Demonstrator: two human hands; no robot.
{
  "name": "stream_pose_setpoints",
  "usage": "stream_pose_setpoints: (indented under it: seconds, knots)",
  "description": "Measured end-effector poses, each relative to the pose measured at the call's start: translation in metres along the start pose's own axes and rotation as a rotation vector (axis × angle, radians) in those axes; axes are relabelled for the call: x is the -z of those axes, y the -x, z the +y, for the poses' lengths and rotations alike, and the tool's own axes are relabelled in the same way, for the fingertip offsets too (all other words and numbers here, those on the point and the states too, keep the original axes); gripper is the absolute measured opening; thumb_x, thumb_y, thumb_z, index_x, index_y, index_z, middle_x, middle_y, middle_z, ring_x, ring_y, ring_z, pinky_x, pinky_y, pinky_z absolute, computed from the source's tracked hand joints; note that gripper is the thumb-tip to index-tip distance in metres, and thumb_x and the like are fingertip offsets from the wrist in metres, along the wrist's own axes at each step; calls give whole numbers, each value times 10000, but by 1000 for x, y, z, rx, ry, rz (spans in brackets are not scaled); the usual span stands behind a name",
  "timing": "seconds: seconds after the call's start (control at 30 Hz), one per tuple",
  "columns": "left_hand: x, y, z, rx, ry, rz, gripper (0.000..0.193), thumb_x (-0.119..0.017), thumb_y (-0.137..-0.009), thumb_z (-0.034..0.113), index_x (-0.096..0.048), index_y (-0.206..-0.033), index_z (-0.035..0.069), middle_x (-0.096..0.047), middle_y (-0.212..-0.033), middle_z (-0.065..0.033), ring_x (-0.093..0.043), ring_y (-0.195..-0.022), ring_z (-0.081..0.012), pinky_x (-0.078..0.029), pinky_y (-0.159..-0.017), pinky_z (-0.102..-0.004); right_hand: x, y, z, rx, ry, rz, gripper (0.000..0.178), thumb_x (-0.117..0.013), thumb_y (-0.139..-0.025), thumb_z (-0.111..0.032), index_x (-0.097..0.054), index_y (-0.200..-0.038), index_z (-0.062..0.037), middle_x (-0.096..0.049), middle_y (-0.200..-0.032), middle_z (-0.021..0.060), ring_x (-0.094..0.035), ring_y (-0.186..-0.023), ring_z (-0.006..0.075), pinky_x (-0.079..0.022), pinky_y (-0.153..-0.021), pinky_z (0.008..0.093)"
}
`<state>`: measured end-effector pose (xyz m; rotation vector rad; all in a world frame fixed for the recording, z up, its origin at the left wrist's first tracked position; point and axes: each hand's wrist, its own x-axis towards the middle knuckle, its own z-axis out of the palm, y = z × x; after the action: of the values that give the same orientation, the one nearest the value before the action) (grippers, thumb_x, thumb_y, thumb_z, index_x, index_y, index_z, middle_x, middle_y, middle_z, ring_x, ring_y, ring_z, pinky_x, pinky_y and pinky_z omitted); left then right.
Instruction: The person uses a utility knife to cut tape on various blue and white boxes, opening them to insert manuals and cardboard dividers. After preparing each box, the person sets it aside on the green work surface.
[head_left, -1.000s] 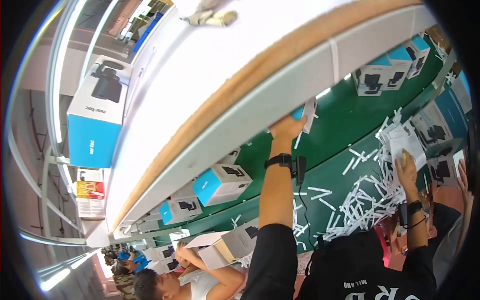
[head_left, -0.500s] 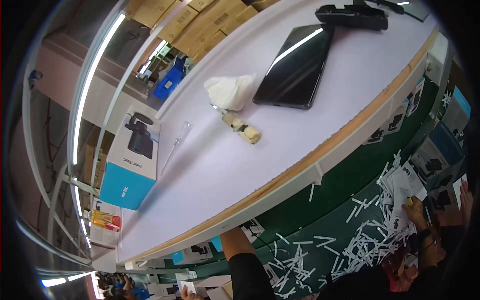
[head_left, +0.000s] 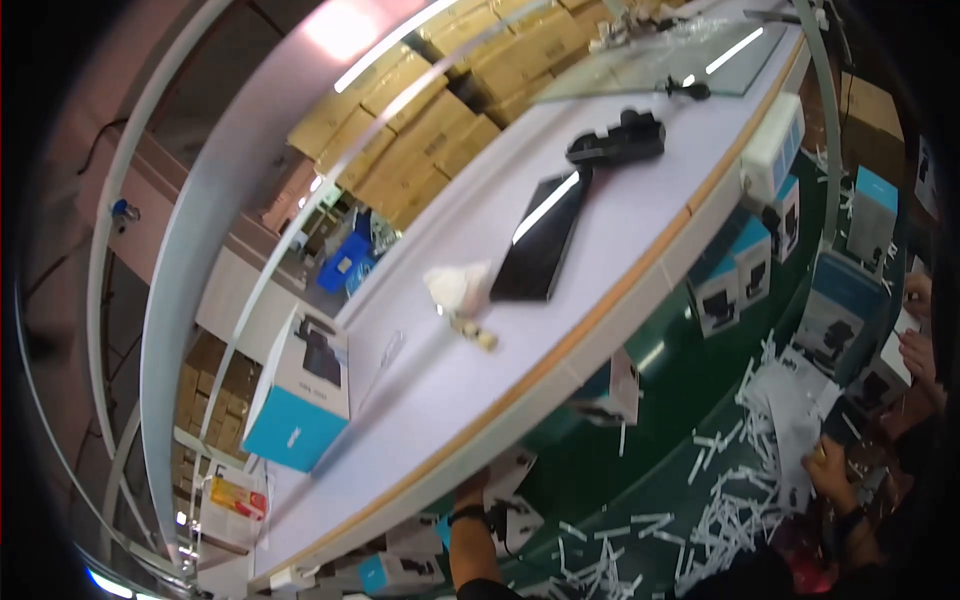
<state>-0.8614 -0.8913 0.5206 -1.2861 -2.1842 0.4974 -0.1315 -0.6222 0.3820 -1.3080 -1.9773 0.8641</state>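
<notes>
My left forearm, with a dark sleeve and wristband, rises from the lower edge, and my left hand (head_left: 474, 488) is under the white shelf's front edge, beside boxed goods (head_left: 512, 470). Its fingers are hidden. At the lower right, my right hand (head_left: 828, 470) is closed round something small and yellow. It rests against a crumpled white paper sheet (head_left: 790, 405). Many narrow white paper strips (head_left: 720, 515) lie between my arms on the green surface (head_left: 640, 480).
On the white shelf (head_left: 420, 420) stand a blue-and-white box (head_left: 295, 430), a wrapped handle tool (head_left: 474, 333), white tissue (head_left: 455, 287), a black tablet-like device (head_left: 540, 250) and a black dashcam-like device (head_left: 620, 140). Another person's hands (head_left: 918, 355) work at the right rim.
The view has shifted, so the shelf's things look smaller and the glass sheet at the far end shows. My left wristband has come into sight. My right hand stays at the paper.
</notes>
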Motion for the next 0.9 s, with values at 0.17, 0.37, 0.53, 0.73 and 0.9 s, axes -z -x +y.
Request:
stream_pose_setpoints:
  seconds: [0.17,0.37,0.53,0.73,0.9]
  knots:
    - [107,-2,99,-118,525,-438,270,-560,-882,111,-654,-1116,15,-673,-1130,-241,-658,-1040,-433,-543,-863,-546,-15,9,-137,-121,-590,-85,239,-751,-806,-68,-512,-805,-59,-519,-694,-27,-502,-642,76,-415,-566,267]
    - [214,86,195,-278,875,-146,212,-607,-798,38,-669,-1001,33,-670,-990,-206,-688,-809,-417,-575,-710,-496,-17,4,-326,742,-416,220,289,-798,-795,-43,-512,-810,-6,-655,-801,97,-585,-604,135,-455,-528,294]
    - [268,167,270,-270,1070,-216,128,-657,-777,90,-696,-891,48,-689,-931,-161,-702,-772,-360,-574,-670,-444,-39,34,-353,876,-380,160,273,-781,-810,-70,-509,-804,-44,-586,-787,87,-596,-567,214,-454,-517,304]
    - [314,237,281,-695,1452,443,137,-702,-804,113,-716,-930,61,-691,-743,-55,-666,-623,-240,-537,-579,-371,-64,71,-350,861,-184,-213,244,-769,-823,-30,-527,-813,-62,-620,-843,77,-624,-624,212,-487,-535,308]
    - [309,278,215,-85,1545,335,81,-779,-796,-7,-703,-806,18,-679,-690,-69,-636,-576,-195,-499,-554,-304,-82,111,-329,892,-165,-205,261,-766,-829,-24,-512,-805,-78,-612,-859,53,-616,-617,211,-484,-517,315]
